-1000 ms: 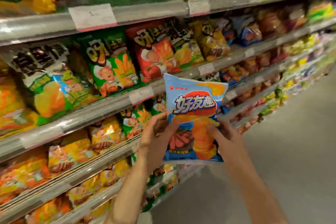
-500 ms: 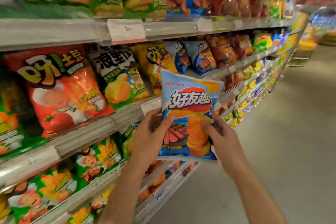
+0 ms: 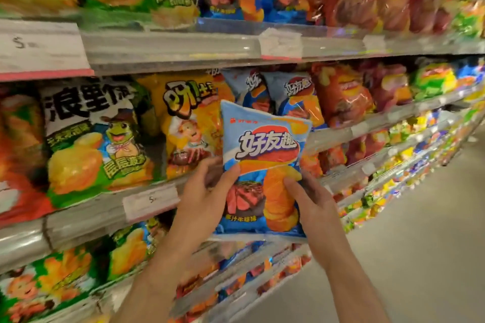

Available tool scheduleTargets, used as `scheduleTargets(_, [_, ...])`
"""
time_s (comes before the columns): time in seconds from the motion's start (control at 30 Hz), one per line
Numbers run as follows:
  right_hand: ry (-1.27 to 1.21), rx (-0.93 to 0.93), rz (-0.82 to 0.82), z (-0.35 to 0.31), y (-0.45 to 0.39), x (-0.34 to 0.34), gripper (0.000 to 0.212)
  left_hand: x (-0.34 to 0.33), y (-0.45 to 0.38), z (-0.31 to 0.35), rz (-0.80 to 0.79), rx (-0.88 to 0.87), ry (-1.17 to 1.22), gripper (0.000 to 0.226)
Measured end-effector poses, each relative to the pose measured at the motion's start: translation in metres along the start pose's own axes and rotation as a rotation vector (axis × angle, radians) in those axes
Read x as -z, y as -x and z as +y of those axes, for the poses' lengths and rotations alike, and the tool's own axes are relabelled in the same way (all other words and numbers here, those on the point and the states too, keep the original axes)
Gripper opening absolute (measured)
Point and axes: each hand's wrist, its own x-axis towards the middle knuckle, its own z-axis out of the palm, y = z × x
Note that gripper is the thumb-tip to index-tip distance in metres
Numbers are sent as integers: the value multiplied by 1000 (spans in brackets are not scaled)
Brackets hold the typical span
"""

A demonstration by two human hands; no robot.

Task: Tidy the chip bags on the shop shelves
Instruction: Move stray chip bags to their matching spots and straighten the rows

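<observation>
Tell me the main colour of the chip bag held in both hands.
Light blue, with a red logo patch and orange chips, on the chip bag; shown in the head view.

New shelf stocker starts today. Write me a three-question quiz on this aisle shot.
1. True or false: both hands hold the blue bag.
2. Which bags stand on the shelf right behind the held bag's top edge? A) matching blue bags B) green bags C) purple bags
3. Fill in: the left hand grips the bag's ___ edge, the right hand the other edge.

Key: 1 true. 2 A. 3 left.
</observation>
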Motion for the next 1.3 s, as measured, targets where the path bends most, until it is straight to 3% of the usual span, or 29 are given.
scheduleTargets(0.13, [47, 10, -103, -7, -62, 32, 36, -45, -29, -6, 140, -59, -68, 21])
scheduleTargets(0.23, [72, 33, -162, -21, -107, 48, 55, -72, -54, 1, 216, -98, -141, 12])
scheduleTargets(0.3, [57, 64, -224, -28, -139, 50, 45, -86, -72, 7, 296, -127, -218, 11])
scheduleTargets(0.43, [44, 110, -255, -42, -199, 43, 33, -103, -107, 13, 391, -97, -303, 41])
scheduleTargets(0.57, [66, 159, -267, -50, -238, 24, 35, -110, -130, 15, 336, -71, -338, 84])
scheduleTargets(0.7, [215, 324, -333, -52, -253, 8, 20, -118, -147, 11, 347, -135, -304, 78])
scheduleTargets(0.77, [267, 402, -300, -52, -258, 15, 29, -114, -157, 1, 401, -139, -287, 84])
scheduleTargets(0.87, [576, 679, 9, -45, -275, 38, 47, -98, -179, -31, 443, -104, -381, 84])
scheduleTargets(0.93, [758, 691, 132, -34, -279, 48, 69, -99, -179, -34, 462, -96, -495, 82])
scheduleTargets(1.03, [889, 580, 15, -12, -281, 50, 93, -114, -163, -13, 459, -102, -690, 85])
scheduleTargets(1.3, [888, 591, -135, -9, -302, 67, 88, -116, -165, -20, 416, -29, -924, 94])
